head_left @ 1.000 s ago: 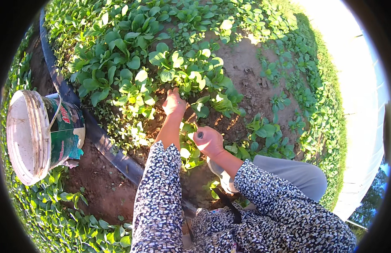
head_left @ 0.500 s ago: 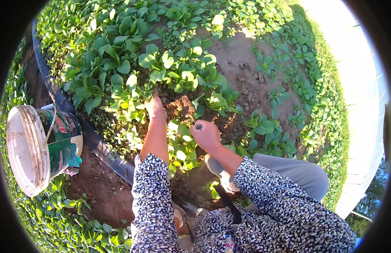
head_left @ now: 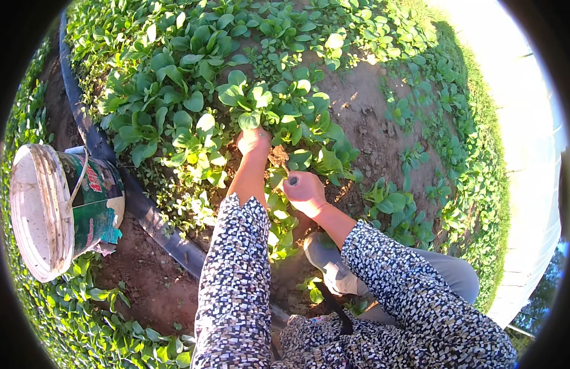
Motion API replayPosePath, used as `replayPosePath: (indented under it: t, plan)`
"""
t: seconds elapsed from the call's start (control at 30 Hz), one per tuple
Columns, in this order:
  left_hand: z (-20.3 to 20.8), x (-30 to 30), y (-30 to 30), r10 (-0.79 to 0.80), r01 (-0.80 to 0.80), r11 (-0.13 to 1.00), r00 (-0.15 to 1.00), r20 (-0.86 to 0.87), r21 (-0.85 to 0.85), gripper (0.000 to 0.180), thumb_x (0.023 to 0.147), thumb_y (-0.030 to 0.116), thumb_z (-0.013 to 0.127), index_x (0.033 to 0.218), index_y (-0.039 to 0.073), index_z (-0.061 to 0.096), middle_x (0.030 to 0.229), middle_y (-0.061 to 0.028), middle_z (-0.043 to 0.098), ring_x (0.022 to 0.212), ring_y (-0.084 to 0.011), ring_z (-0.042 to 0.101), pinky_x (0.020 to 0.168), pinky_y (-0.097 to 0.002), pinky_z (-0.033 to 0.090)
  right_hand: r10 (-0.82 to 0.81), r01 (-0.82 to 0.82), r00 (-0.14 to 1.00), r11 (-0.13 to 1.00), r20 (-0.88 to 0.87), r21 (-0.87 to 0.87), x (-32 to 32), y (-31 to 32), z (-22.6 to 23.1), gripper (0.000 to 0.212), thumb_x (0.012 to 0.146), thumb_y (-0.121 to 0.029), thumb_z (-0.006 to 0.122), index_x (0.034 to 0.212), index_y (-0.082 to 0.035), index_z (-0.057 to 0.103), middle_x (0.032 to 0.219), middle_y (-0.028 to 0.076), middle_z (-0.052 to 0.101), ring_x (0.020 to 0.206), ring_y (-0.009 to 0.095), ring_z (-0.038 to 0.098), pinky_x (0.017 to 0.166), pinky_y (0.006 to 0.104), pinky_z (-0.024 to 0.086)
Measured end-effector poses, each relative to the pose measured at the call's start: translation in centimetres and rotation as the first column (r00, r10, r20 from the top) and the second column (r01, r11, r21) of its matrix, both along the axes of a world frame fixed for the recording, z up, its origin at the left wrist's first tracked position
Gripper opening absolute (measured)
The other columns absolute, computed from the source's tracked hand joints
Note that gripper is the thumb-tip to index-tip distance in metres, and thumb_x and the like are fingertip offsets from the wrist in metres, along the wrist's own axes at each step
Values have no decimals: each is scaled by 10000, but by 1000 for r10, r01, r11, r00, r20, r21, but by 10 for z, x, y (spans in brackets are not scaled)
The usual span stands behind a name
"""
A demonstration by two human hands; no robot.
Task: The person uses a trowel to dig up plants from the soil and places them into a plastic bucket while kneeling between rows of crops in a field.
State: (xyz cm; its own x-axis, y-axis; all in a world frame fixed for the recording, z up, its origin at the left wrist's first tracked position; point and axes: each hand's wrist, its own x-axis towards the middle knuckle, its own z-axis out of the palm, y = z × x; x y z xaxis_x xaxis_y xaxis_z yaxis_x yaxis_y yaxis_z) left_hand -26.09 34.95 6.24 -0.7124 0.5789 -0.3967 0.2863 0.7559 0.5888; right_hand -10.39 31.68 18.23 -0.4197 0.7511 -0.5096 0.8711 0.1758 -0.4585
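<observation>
My left hand [head_left: 254, 141] reaches in among leafy greens, closed at the base of a plant [head_left: 249, 101] with broad, rounded leaves. Those leaves hide its fingertips. Close by on the right, my right hand [head_left: 304, 192] is wrapped around the handle of a hand tool [head_left: 293, 181], whose round grey end shows by the thumb. The tool's working end cannot be made out among leaves and soil. Between the two hands lies a patch of loose brown soil [head_left: 277, 155]. More leafy greens [head_left: 282, 224] grow just below my hands.
At the left, a white-rimmed bucket [head_left: 42, 212] with a green printed side lies tipped over. A dark flat hose [head_left: 155, 227] runs past it along the bed. My shoe [head_left: 334, 264] is beside the plants. White sheeting [head_left: 525, 154] borders the right side.
My left hand has moved right and slightly forward, from bare soil to the base of the leafy plant, nearer my right hand. The right hand keeps its hold on the tool. The view has shifted slightly.
</observation>
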Motion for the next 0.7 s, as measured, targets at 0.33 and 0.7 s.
replayPosePath:
  t: [0.33,0.7]
  plan:
    - [-28,-3,-6,-69,68,995,997,-19,-68,399,795,358,615,1031,37,620,1005,-185,646,963,-334,610,796,-389,502,474,-505,860,842,186,188,0,22,-8,212,791,-280,572,855,-108,679,858,113,638,846,276,642,699,394,510]
    - [-17,38,-49,24,-579,706,594,804,407,374,803,57,672,1155,4,558,1048,-97,643,920,-181,589,837,-299,469,361,-364,930,888,66,282,22,24,-1,204,752,-283,590,769,-94,665,770,127,618,686,311,624,650,390,506]
